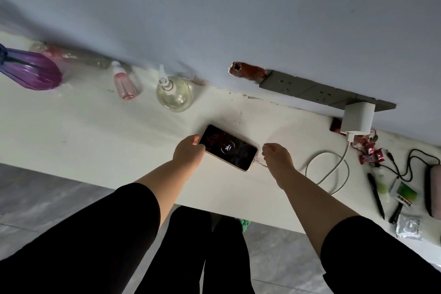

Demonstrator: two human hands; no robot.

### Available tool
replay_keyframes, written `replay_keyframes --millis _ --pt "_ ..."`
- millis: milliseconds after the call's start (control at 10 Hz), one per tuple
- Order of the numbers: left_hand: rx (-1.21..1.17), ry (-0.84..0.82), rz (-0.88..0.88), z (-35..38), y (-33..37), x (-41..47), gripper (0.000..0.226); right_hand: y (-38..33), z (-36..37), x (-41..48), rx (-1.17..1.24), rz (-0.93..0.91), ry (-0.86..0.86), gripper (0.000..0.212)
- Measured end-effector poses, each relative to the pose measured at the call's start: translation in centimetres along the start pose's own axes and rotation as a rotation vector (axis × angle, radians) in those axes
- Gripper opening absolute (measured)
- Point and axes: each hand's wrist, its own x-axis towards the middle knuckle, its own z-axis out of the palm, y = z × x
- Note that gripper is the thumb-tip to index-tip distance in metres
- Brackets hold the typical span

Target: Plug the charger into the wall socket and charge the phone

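Observation:
A gold-edged phone [230, 148] lies on the white counter [95, 131], its screen lit with a 36% charge ring. My left hand [188, 151] grips the phone's left end. Just off the phone's right end sits my right hand [276, 157], fingers curled at the plug end of the white cable [334, 169]. That cable loops across the counter and rises to a white charger block [358, 117]. The block sits in the grey wall socket strip [310, 89].
A clear pump bottle [173, 94], a pink bottle [124, 86] and a purple vase [31, 71] stand along the wall at left. Pens, sweets, packets, a black cord [410, 164] and a pink pouch [434, 191] clutter the right end. The counter's front edge runs below my forearms.

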Motion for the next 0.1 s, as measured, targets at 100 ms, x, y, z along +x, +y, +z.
replay_keyframes --millis 100 --pt "0.301 -0.022 0.151 -1.74 1.28 -2.2 0.041 -0.42 -1.88 -2.42 -0.123 -0.06 0.038 0.034"
